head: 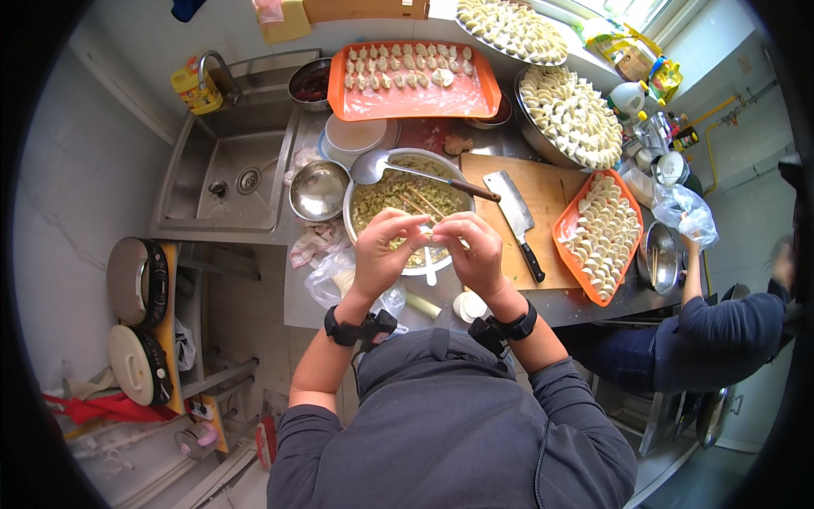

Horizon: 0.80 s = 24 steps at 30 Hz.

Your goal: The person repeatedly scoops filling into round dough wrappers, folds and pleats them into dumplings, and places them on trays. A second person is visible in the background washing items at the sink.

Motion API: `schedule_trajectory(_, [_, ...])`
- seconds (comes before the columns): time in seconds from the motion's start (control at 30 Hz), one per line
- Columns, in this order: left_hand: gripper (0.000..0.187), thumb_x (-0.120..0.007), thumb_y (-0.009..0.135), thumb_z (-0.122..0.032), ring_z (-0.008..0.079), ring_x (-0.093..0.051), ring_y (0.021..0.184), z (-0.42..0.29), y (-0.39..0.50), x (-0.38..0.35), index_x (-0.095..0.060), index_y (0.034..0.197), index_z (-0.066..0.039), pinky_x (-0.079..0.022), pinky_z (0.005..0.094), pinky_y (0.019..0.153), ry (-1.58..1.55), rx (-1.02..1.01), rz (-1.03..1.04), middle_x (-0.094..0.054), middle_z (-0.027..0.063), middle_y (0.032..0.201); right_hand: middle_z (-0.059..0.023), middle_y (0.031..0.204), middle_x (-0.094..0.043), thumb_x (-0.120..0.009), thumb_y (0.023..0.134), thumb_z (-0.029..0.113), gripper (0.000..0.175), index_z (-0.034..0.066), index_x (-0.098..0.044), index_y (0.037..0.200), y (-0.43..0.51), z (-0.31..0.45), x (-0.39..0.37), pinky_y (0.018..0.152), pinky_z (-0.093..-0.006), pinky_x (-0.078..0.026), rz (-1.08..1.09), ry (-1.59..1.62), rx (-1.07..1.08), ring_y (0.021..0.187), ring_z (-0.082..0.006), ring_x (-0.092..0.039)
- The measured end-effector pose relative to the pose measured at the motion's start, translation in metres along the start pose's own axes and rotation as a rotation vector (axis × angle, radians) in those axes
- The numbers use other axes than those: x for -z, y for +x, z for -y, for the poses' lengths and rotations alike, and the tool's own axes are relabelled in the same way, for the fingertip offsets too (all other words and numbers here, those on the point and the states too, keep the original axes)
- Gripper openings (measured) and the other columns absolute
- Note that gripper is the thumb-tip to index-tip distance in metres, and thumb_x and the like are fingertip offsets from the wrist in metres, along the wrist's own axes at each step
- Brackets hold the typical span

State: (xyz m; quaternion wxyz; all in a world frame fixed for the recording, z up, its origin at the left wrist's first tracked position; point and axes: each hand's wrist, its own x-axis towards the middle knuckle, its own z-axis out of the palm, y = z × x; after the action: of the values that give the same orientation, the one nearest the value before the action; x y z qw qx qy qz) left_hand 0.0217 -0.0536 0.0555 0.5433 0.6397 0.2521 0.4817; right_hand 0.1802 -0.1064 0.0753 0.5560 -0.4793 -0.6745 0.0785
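Over the near part of a wide bowl of chopped green filling [381, 197], my left hand [391, 245] and my right hand [467, 245] meet at the fingertips. Together they pinch a small pale dumpling [427, 233], mostly hidden by the fingers. Chopsticks [427, 202] and a white spoon handle [430, 267] stick out of the filling. A metal ladle [370, 167] with a wooden handle lies across the bowl's rim. Round dumpling wrappers [470, 306] sit stacked near the counter edge below my right hand. Rows of dumplings lie on an orange tray [413, 105] beyond the bowl.
A cleaver [512, 203] rests on a wooden cutting board [540, 172]; right of it stands a second orange tray [563, 235] full of dumplings. An empty steel bowl [320, 191] is left of the filling, beside a sink [222, 159]. Another person [718, 337] at right holds a plastic bag.
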Motion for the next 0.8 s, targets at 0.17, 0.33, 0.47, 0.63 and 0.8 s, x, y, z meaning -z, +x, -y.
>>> schedule_trajectory(0.17, [0.017,-0.07,0.083,0.0,0.0138,-0.062,0.09,0.005,-0.001,0.003,-0.069,0.1,0.002,-0.054,0.0247,0.077,0.085,-0.096,0.016,-0.064,0.0103,0.098,-0.0121,0.083,-0.064,-0.071,0.075,-0.006,0.018,0.0003,-0.064,0.091,0.002,0.004,0.0,0.063,-0.031,-0.052,0.021,0.001,0.01,0.074,-0.025,-0.065])
schedule_trajectory(0.33, [0.016,-0.065,0.09,-0.012,0.0198,-0.067,0.088,0.018,-0.003,-0.001,-0.065,0.098,0.002,-0.059,0.0315,0.076,-0.443,0.136,-0.191,-0.066,0.0122,0.101,-0.013,0.094,-0.065,-0.075,0.078,0.005,0.023,0.0006,-0.065,0.098,-0.003,0.003,0.003,0.072,-0.0307,-0.052,-0.092,0.108,-0.107,0.083,-0.0219,-0.065])
schedule_trajectory(0.47, [0.02,-0.063,0.092,-0.017,0.0225,-0.068,0.091,0.021,-0.008,-0.014,-0.061,0.1,0.001,-0.06,0.0333,0.077,-0.626,0.178,-0.265,-0.066,0.0147,0.103,-0.0118,0.095,-0.064,-0.084,0.069,0.012,0.034,0.0036,-0.067,0.097,-0.007,0.002,0.004,0.072,-0.0307,-0.052,-0.08,-0.031,0.02,0.084,-0.0217,-0.064])
schedule_trajectory(0.63, [0.018,-0.062,0.093,-0.016,0.0236,-0.067,0.094,0.016,-0.013,-0.029,-0.059,0.099,0.0,-0.058,0.0336,0.081,-0.686,0.105,-0.273,-0.067,0.0167,0.103,-0.0093,0.087,-0.063,-0.081,0.065,0.002,0.027,0.004,-0.07,0.09,-0.012,0.006,-0.003,0.068,-0.0319,-0.052,-0.133,-0.016,-0.065,0.08,-0.0226,-0.063])
schedule_trajectory(0.8, [0.015,-0.062,0.092,-0.014,0.0275,-0.066,0.098,0.014,-0.014,-0.031,-0.058,0.097,0.0,-0.057,0.0362,0.084,-0.612,0.025,-0.227,-0.066,0.0174,0.104,-0.0085,0.087,-0.063,-0.075,0.074,-0.002,0.016,0.0026,-0.07,0.088,-0.013,0.0,0.001,0.07,-0.0288,-0.051,-0.093,0.241,-0.261,0.082,-0.0186,-0.062])
